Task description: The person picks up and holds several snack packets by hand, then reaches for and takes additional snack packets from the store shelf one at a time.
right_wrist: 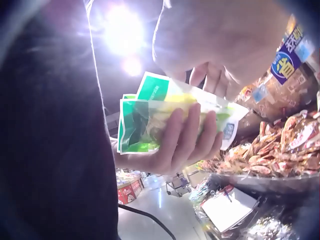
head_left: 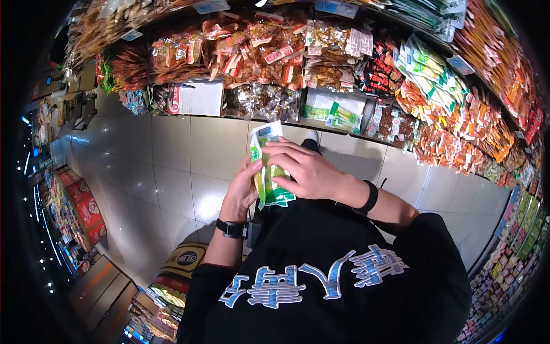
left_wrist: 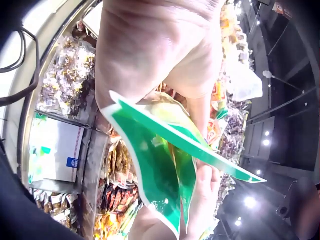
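Head view: bagged snacks (head_left: 258, 46) at twelve o'clock, pale floor tiles (head_left: 129, 155) below. Green-and-white packets (head_left: 266, 182) lie at two o'clock from the gripping left hand (head_left: 244, 184), nine o'clock from the right hand (head_left: 306, 172), whose fingers rest across them; whether they pinch, I cannot tell. Left wrist view: a light (left_wrist: 250, 202) at four o'clock; the packets jut at six o'clock from the left hand. Right wrist view: a lamp (right_wrist: 124, 30) at eleven o'clock; the left hand's fingers curl round the packets.
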`<action>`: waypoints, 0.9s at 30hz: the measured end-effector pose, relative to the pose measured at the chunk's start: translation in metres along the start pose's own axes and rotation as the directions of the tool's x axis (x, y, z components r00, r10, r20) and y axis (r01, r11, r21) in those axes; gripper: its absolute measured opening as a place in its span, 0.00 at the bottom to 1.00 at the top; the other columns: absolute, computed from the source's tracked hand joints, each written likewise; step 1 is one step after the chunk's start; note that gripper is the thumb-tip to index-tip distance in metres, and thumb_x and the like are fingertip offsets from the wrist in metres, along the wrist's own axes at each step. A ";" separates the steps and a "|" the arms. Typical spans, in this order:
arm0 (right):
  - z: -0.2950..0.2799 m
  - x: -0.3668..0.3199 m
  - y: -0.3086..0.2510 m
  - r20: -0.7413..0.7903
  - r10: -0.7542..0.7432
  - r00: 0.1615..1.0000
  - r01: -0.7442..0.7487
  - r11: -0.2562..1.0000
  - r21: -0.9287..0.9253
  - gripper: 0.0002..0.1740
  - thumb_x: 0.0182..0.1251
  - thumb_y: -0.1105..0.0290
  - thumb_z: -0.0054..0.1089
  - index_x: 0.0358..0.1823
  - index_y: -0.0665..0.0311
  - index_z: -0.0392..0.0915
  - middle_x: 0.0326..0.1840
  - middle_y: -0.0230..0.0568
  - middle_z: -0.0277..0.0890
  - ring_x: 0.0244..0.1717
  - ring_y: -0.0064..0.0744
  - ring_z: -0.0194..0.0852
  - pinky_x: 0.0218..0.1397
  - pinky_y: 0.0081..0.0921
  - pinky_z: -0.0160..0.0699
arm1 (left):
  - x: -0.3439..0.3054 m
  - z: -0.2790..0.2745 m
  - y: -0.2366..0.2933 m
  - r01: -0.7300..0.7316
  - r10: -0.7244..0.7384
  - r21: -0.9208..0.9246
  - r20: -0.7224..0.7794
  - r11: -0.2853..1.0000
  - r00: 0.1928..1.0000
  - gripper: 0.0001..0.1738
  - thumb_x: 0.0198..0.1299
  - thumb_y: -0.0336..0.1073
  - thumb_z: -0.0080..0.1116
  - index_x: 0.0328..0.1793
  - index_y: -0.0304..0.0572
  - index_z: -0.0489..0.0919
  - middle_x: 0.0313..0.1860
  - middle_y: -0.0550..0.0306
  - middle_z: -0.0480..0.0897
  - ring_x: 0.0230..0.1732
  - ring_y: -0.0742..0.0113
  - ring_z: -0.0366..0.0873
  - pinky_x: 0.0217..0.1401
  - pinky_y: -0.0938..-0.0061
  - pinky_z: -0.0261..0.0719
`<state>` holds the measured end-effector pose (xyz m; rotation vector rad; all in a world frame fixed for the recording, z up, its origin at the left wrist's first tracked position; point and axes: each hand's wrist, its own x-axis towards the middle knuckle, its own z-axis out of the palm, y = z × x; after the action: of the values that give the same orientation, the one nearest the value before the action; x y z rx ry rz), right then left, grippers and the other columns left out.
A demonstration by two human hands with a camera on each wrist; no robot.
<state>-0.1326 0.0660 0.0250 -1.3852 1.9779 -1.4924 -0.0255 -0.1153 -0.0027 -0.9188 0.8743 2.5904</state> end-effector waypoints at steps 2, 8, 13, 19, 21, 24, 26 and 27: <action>0.004 0.003 0.009 -0.105 -0.052 0.993 0.063 0.993 0.100 0.14 0.61 0.76 0.60 0.48 0.68 0.73 0.61 0.52 0.73 0.65 0.49 0.71 0.71 0.43 0.68 | -0.001 -0.014 -0.002 -0.025 0.028 -0.076 0.029 0.997 0.999 0.29 0.62 0.34 0.63 0.68 0.36 0.67 0.55 0.48 0.80 0.54 0.58 0.82 0.57 0.61 0.85; 0.021 -0.050 0.140 -0.197 0.329 0.923 -0.325 0.944 0.053 0.13 0.64 0.71 0.59 0.49 0.64 0.73 0.52 0.50 0.76 0.56 0.53 0.75 0.59 0.39 0.75 | -0.013 -0.038 -0.006 -0.120 0.122 -0.102 0.020 0.988 0.992 0.37 0.50 0.41 0.74 0.63 0.37 0.69 0.49 0.46 0.78 0.44 0.51 0.83 0.46 0.61 0.87; 0.031 -0.146 0.310 -0.020 0.837 0.547 -0.693 0.439 -0.572 0.32 0.63 0.56 0.61 0.63 0.68 0.68 0.64 0.58 0.67 0.66 0.57 0.65 0.68 0.45 0.68 | -0.024 -0.042 -0.007 -0.070 0.072 -0.075 0.022 0.995 0.997 0.36 0.46 0.43 0.75 0.58 0.32 0.72 0.43 0.44 0.79 0.39 0.49 0.84 0.37 0.58 0.89; 0.040 -0.146 0.346 -0.095 0.828 0.553 -0.704 0.403 -0.584 0.25 0.61 0.60 0.61 0.57 0.66 0.73 0.59 0.52 0.72 0.64 0.52 0.67 0.67 0.43 0.67 | -0.032 -0.045 -0.008 -0.056 0.054 -0.058 -0.052 0.997 0.997 0.36 0.45 0.41 0.75 0.58 0.31 0.72 0.43 0.43 0.80 0.38 0.49 0.85 0.39 0.56 0.88; 0.048 -0.132 0.357 -0.065 0.794 0.604 -0.670 0.462 -0.581 0.20 0.59 0.65 0.60 0.51 0.65 0.76 0.55 0.49 0.73 0.62 0.49 0.69 0.64 0.44 0.68 | -0.032 -0.051 -0.007 -0.059 0.055 -0.056 -0.058 0.997 0.997 0.36 0.45 0.41 0.75 0.58 0.31 0.72 0.43 0.43 0.80 0.37 0.49 0.85 0.39 0.56 0.88; 0.061 -0.117 0.384 -0.039 0.769 0.638 -0.627 0.489 -0.606 0.20 0.58 0.67 0.59 0.53 0.63 0.75 0.56 0.49 0.73 0.61 0.49 0.69 0.65 0.45 0.66 | -0.034 -0.051 -0.002 -0.024 0.025 -0.127 0.005 0.992 1.000 0.38 0.43 0.37 0.75 0.61 0.30 0.71 0.44 0.41 0.82 0.42 0.48 0.85 0.49 0.53 0.86; 0.068 -0.108 0.399 -0.035 0.761 0.648 -0.599 0.481 -0.641 0.21 0.58 0.69 0.57 0.54 0.62 0.75 0.59 0.49 0.71 0.62 0.49 0.70 0.66 0.45 0.65 | -0.038 -0.054 -0.008 -0.040 0.038 -0.159 -0.014 0.986 0.999 0.39 0.41 0.36 0.76 0.60 0.28 0.71 0.43 0.40 0.82 0.41 0.46 0.85 0.48 0.53 0.86; 0.073 -0.105 0.409 -0.047 0.766 0.641 -0.600 0.462 -0.653 0.21 0.59 0.69 0.57 0.55 0.62 0.74 0.60 0.49 0.71 0.62 0.48 0.70 0.67 0.45 0.65 | -0.041 -0.054 -0.010 -0.055 0.051 -0.173 -0.026 0.983 0.998 0.39 0.41 0.36 0.76 0.60 0.28 0.71 0.43 0.40 0.81 0.41 0.46 0.85 0.48 0.53 0.86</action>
<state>-0.2368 0.1084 -0.3882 -0.6609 2.4998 -0.2508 0.0364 -0.1424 -0.0149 -0.9834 0.6955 2.7422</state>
